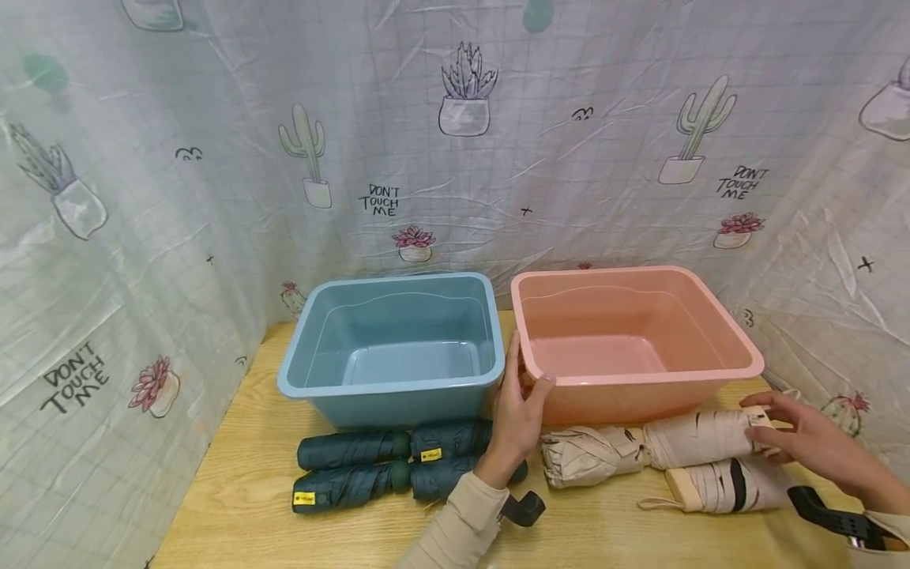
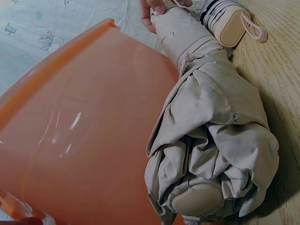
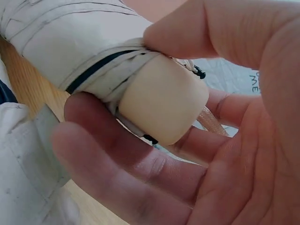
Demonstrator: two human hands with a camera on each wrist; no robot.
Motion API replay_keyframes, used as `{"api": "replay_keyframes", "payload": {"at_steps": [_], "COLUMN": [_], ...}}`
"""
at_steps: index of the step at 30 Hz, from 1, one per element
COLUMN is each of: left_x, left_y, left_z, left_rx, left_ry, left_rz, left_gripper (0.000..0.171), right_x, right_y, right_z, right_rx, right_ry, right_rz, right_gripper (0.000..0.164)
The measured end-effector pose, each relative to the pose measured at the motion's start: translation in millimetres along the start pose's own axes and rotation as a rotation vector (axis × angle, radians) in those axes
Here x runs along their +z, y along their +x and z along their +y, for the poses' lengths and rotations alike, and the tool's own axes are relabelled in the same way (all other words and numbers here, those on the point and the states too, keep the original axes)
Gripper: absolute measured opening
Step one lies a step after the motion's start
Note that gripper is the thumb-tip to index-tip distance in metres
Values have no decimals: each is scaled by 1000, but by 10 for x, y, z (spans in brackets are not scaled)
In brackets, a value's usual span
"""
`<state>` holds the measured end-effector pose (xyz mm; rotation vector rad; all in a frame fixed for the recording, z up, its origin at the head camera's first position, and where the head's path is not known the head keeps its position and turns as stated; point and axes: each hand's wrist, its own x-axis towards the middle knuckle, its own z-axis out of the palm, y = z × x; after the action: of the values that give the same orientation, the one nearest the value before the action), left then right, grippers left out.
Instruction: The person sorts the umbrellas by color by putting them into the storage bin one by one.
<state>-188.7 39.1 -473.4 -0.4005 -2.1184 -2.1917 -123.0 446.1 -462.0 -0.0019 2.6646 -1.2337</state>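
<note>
My right hand (image 1: 803, 438) holds the end of a rolled beige folding umbrella (image 1: 704, 437). In the right wrist view the thumb lies on top by its tan handle (image 3: 164, 101) and the fingers curl beneath. A loosely bundled beige umbrella (image 1: 590, 456) lies at its left end, its folds large in the left wrist view. Another rolled beige umbrella (image 1: 735, 484) with a dark band lies in front. At the near left corner of the pink basin (image 1: 640, 387), my left hand (image 1: 517, 423) rests with its thumb at the front rim and its fingers along the left side.
A blue basin (image 1: 391, 391) stands left of the pink one, with a narrow gap between them. Several rolled dark green umbrellas (image 1: 348, 486) lie before it, partly behind my left forearm. A patterned curtain (image 1: 469, 197) hangs behind the wooden table (image 1: 235, 506).
</note>
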Motion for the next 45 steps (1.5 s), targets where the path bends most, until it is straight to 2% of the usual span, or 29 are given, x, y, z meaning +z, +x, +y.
{"api": "replay_keyframes", "payload": {"at_steps": [7, 12, 18, 27, 36, 40, 45], "left_x": [-3, -1, 1, 11, 7, 6, 1], "left_y": [-2, 11, 18, 21, 23, 18, 26], "left_z": [12, 9, 5, 9, 1, -2, -3], "left_rx": [-6, -8, 5, 32, 47, 45, 48], "left_ry": [-19, -25, -28, 8, 57, 52, 28], "left_rz": [-2, -5, -1, 28, 30, 24, 12], "left_gripper": [78, 79, 78, 78, 73, 71, 72], "right_x": [57, 89, 93, 83, -1, -32, -91], "right_y": [-43, -65, -82, -137, -210, -252, -281], "right_z": [7, -13, -49, -101, -224, -283, -349], "right_rx": [-47, -80, -81, -71, -131, -152, -163], "right_ry": [67, 118, 186, 199, 197, 159, 179], "right_rz": [36, 59, 87, 100, 117, 147, 160], "right_gripper": [25, 31, 36, 33, 39, 42, 45]}}
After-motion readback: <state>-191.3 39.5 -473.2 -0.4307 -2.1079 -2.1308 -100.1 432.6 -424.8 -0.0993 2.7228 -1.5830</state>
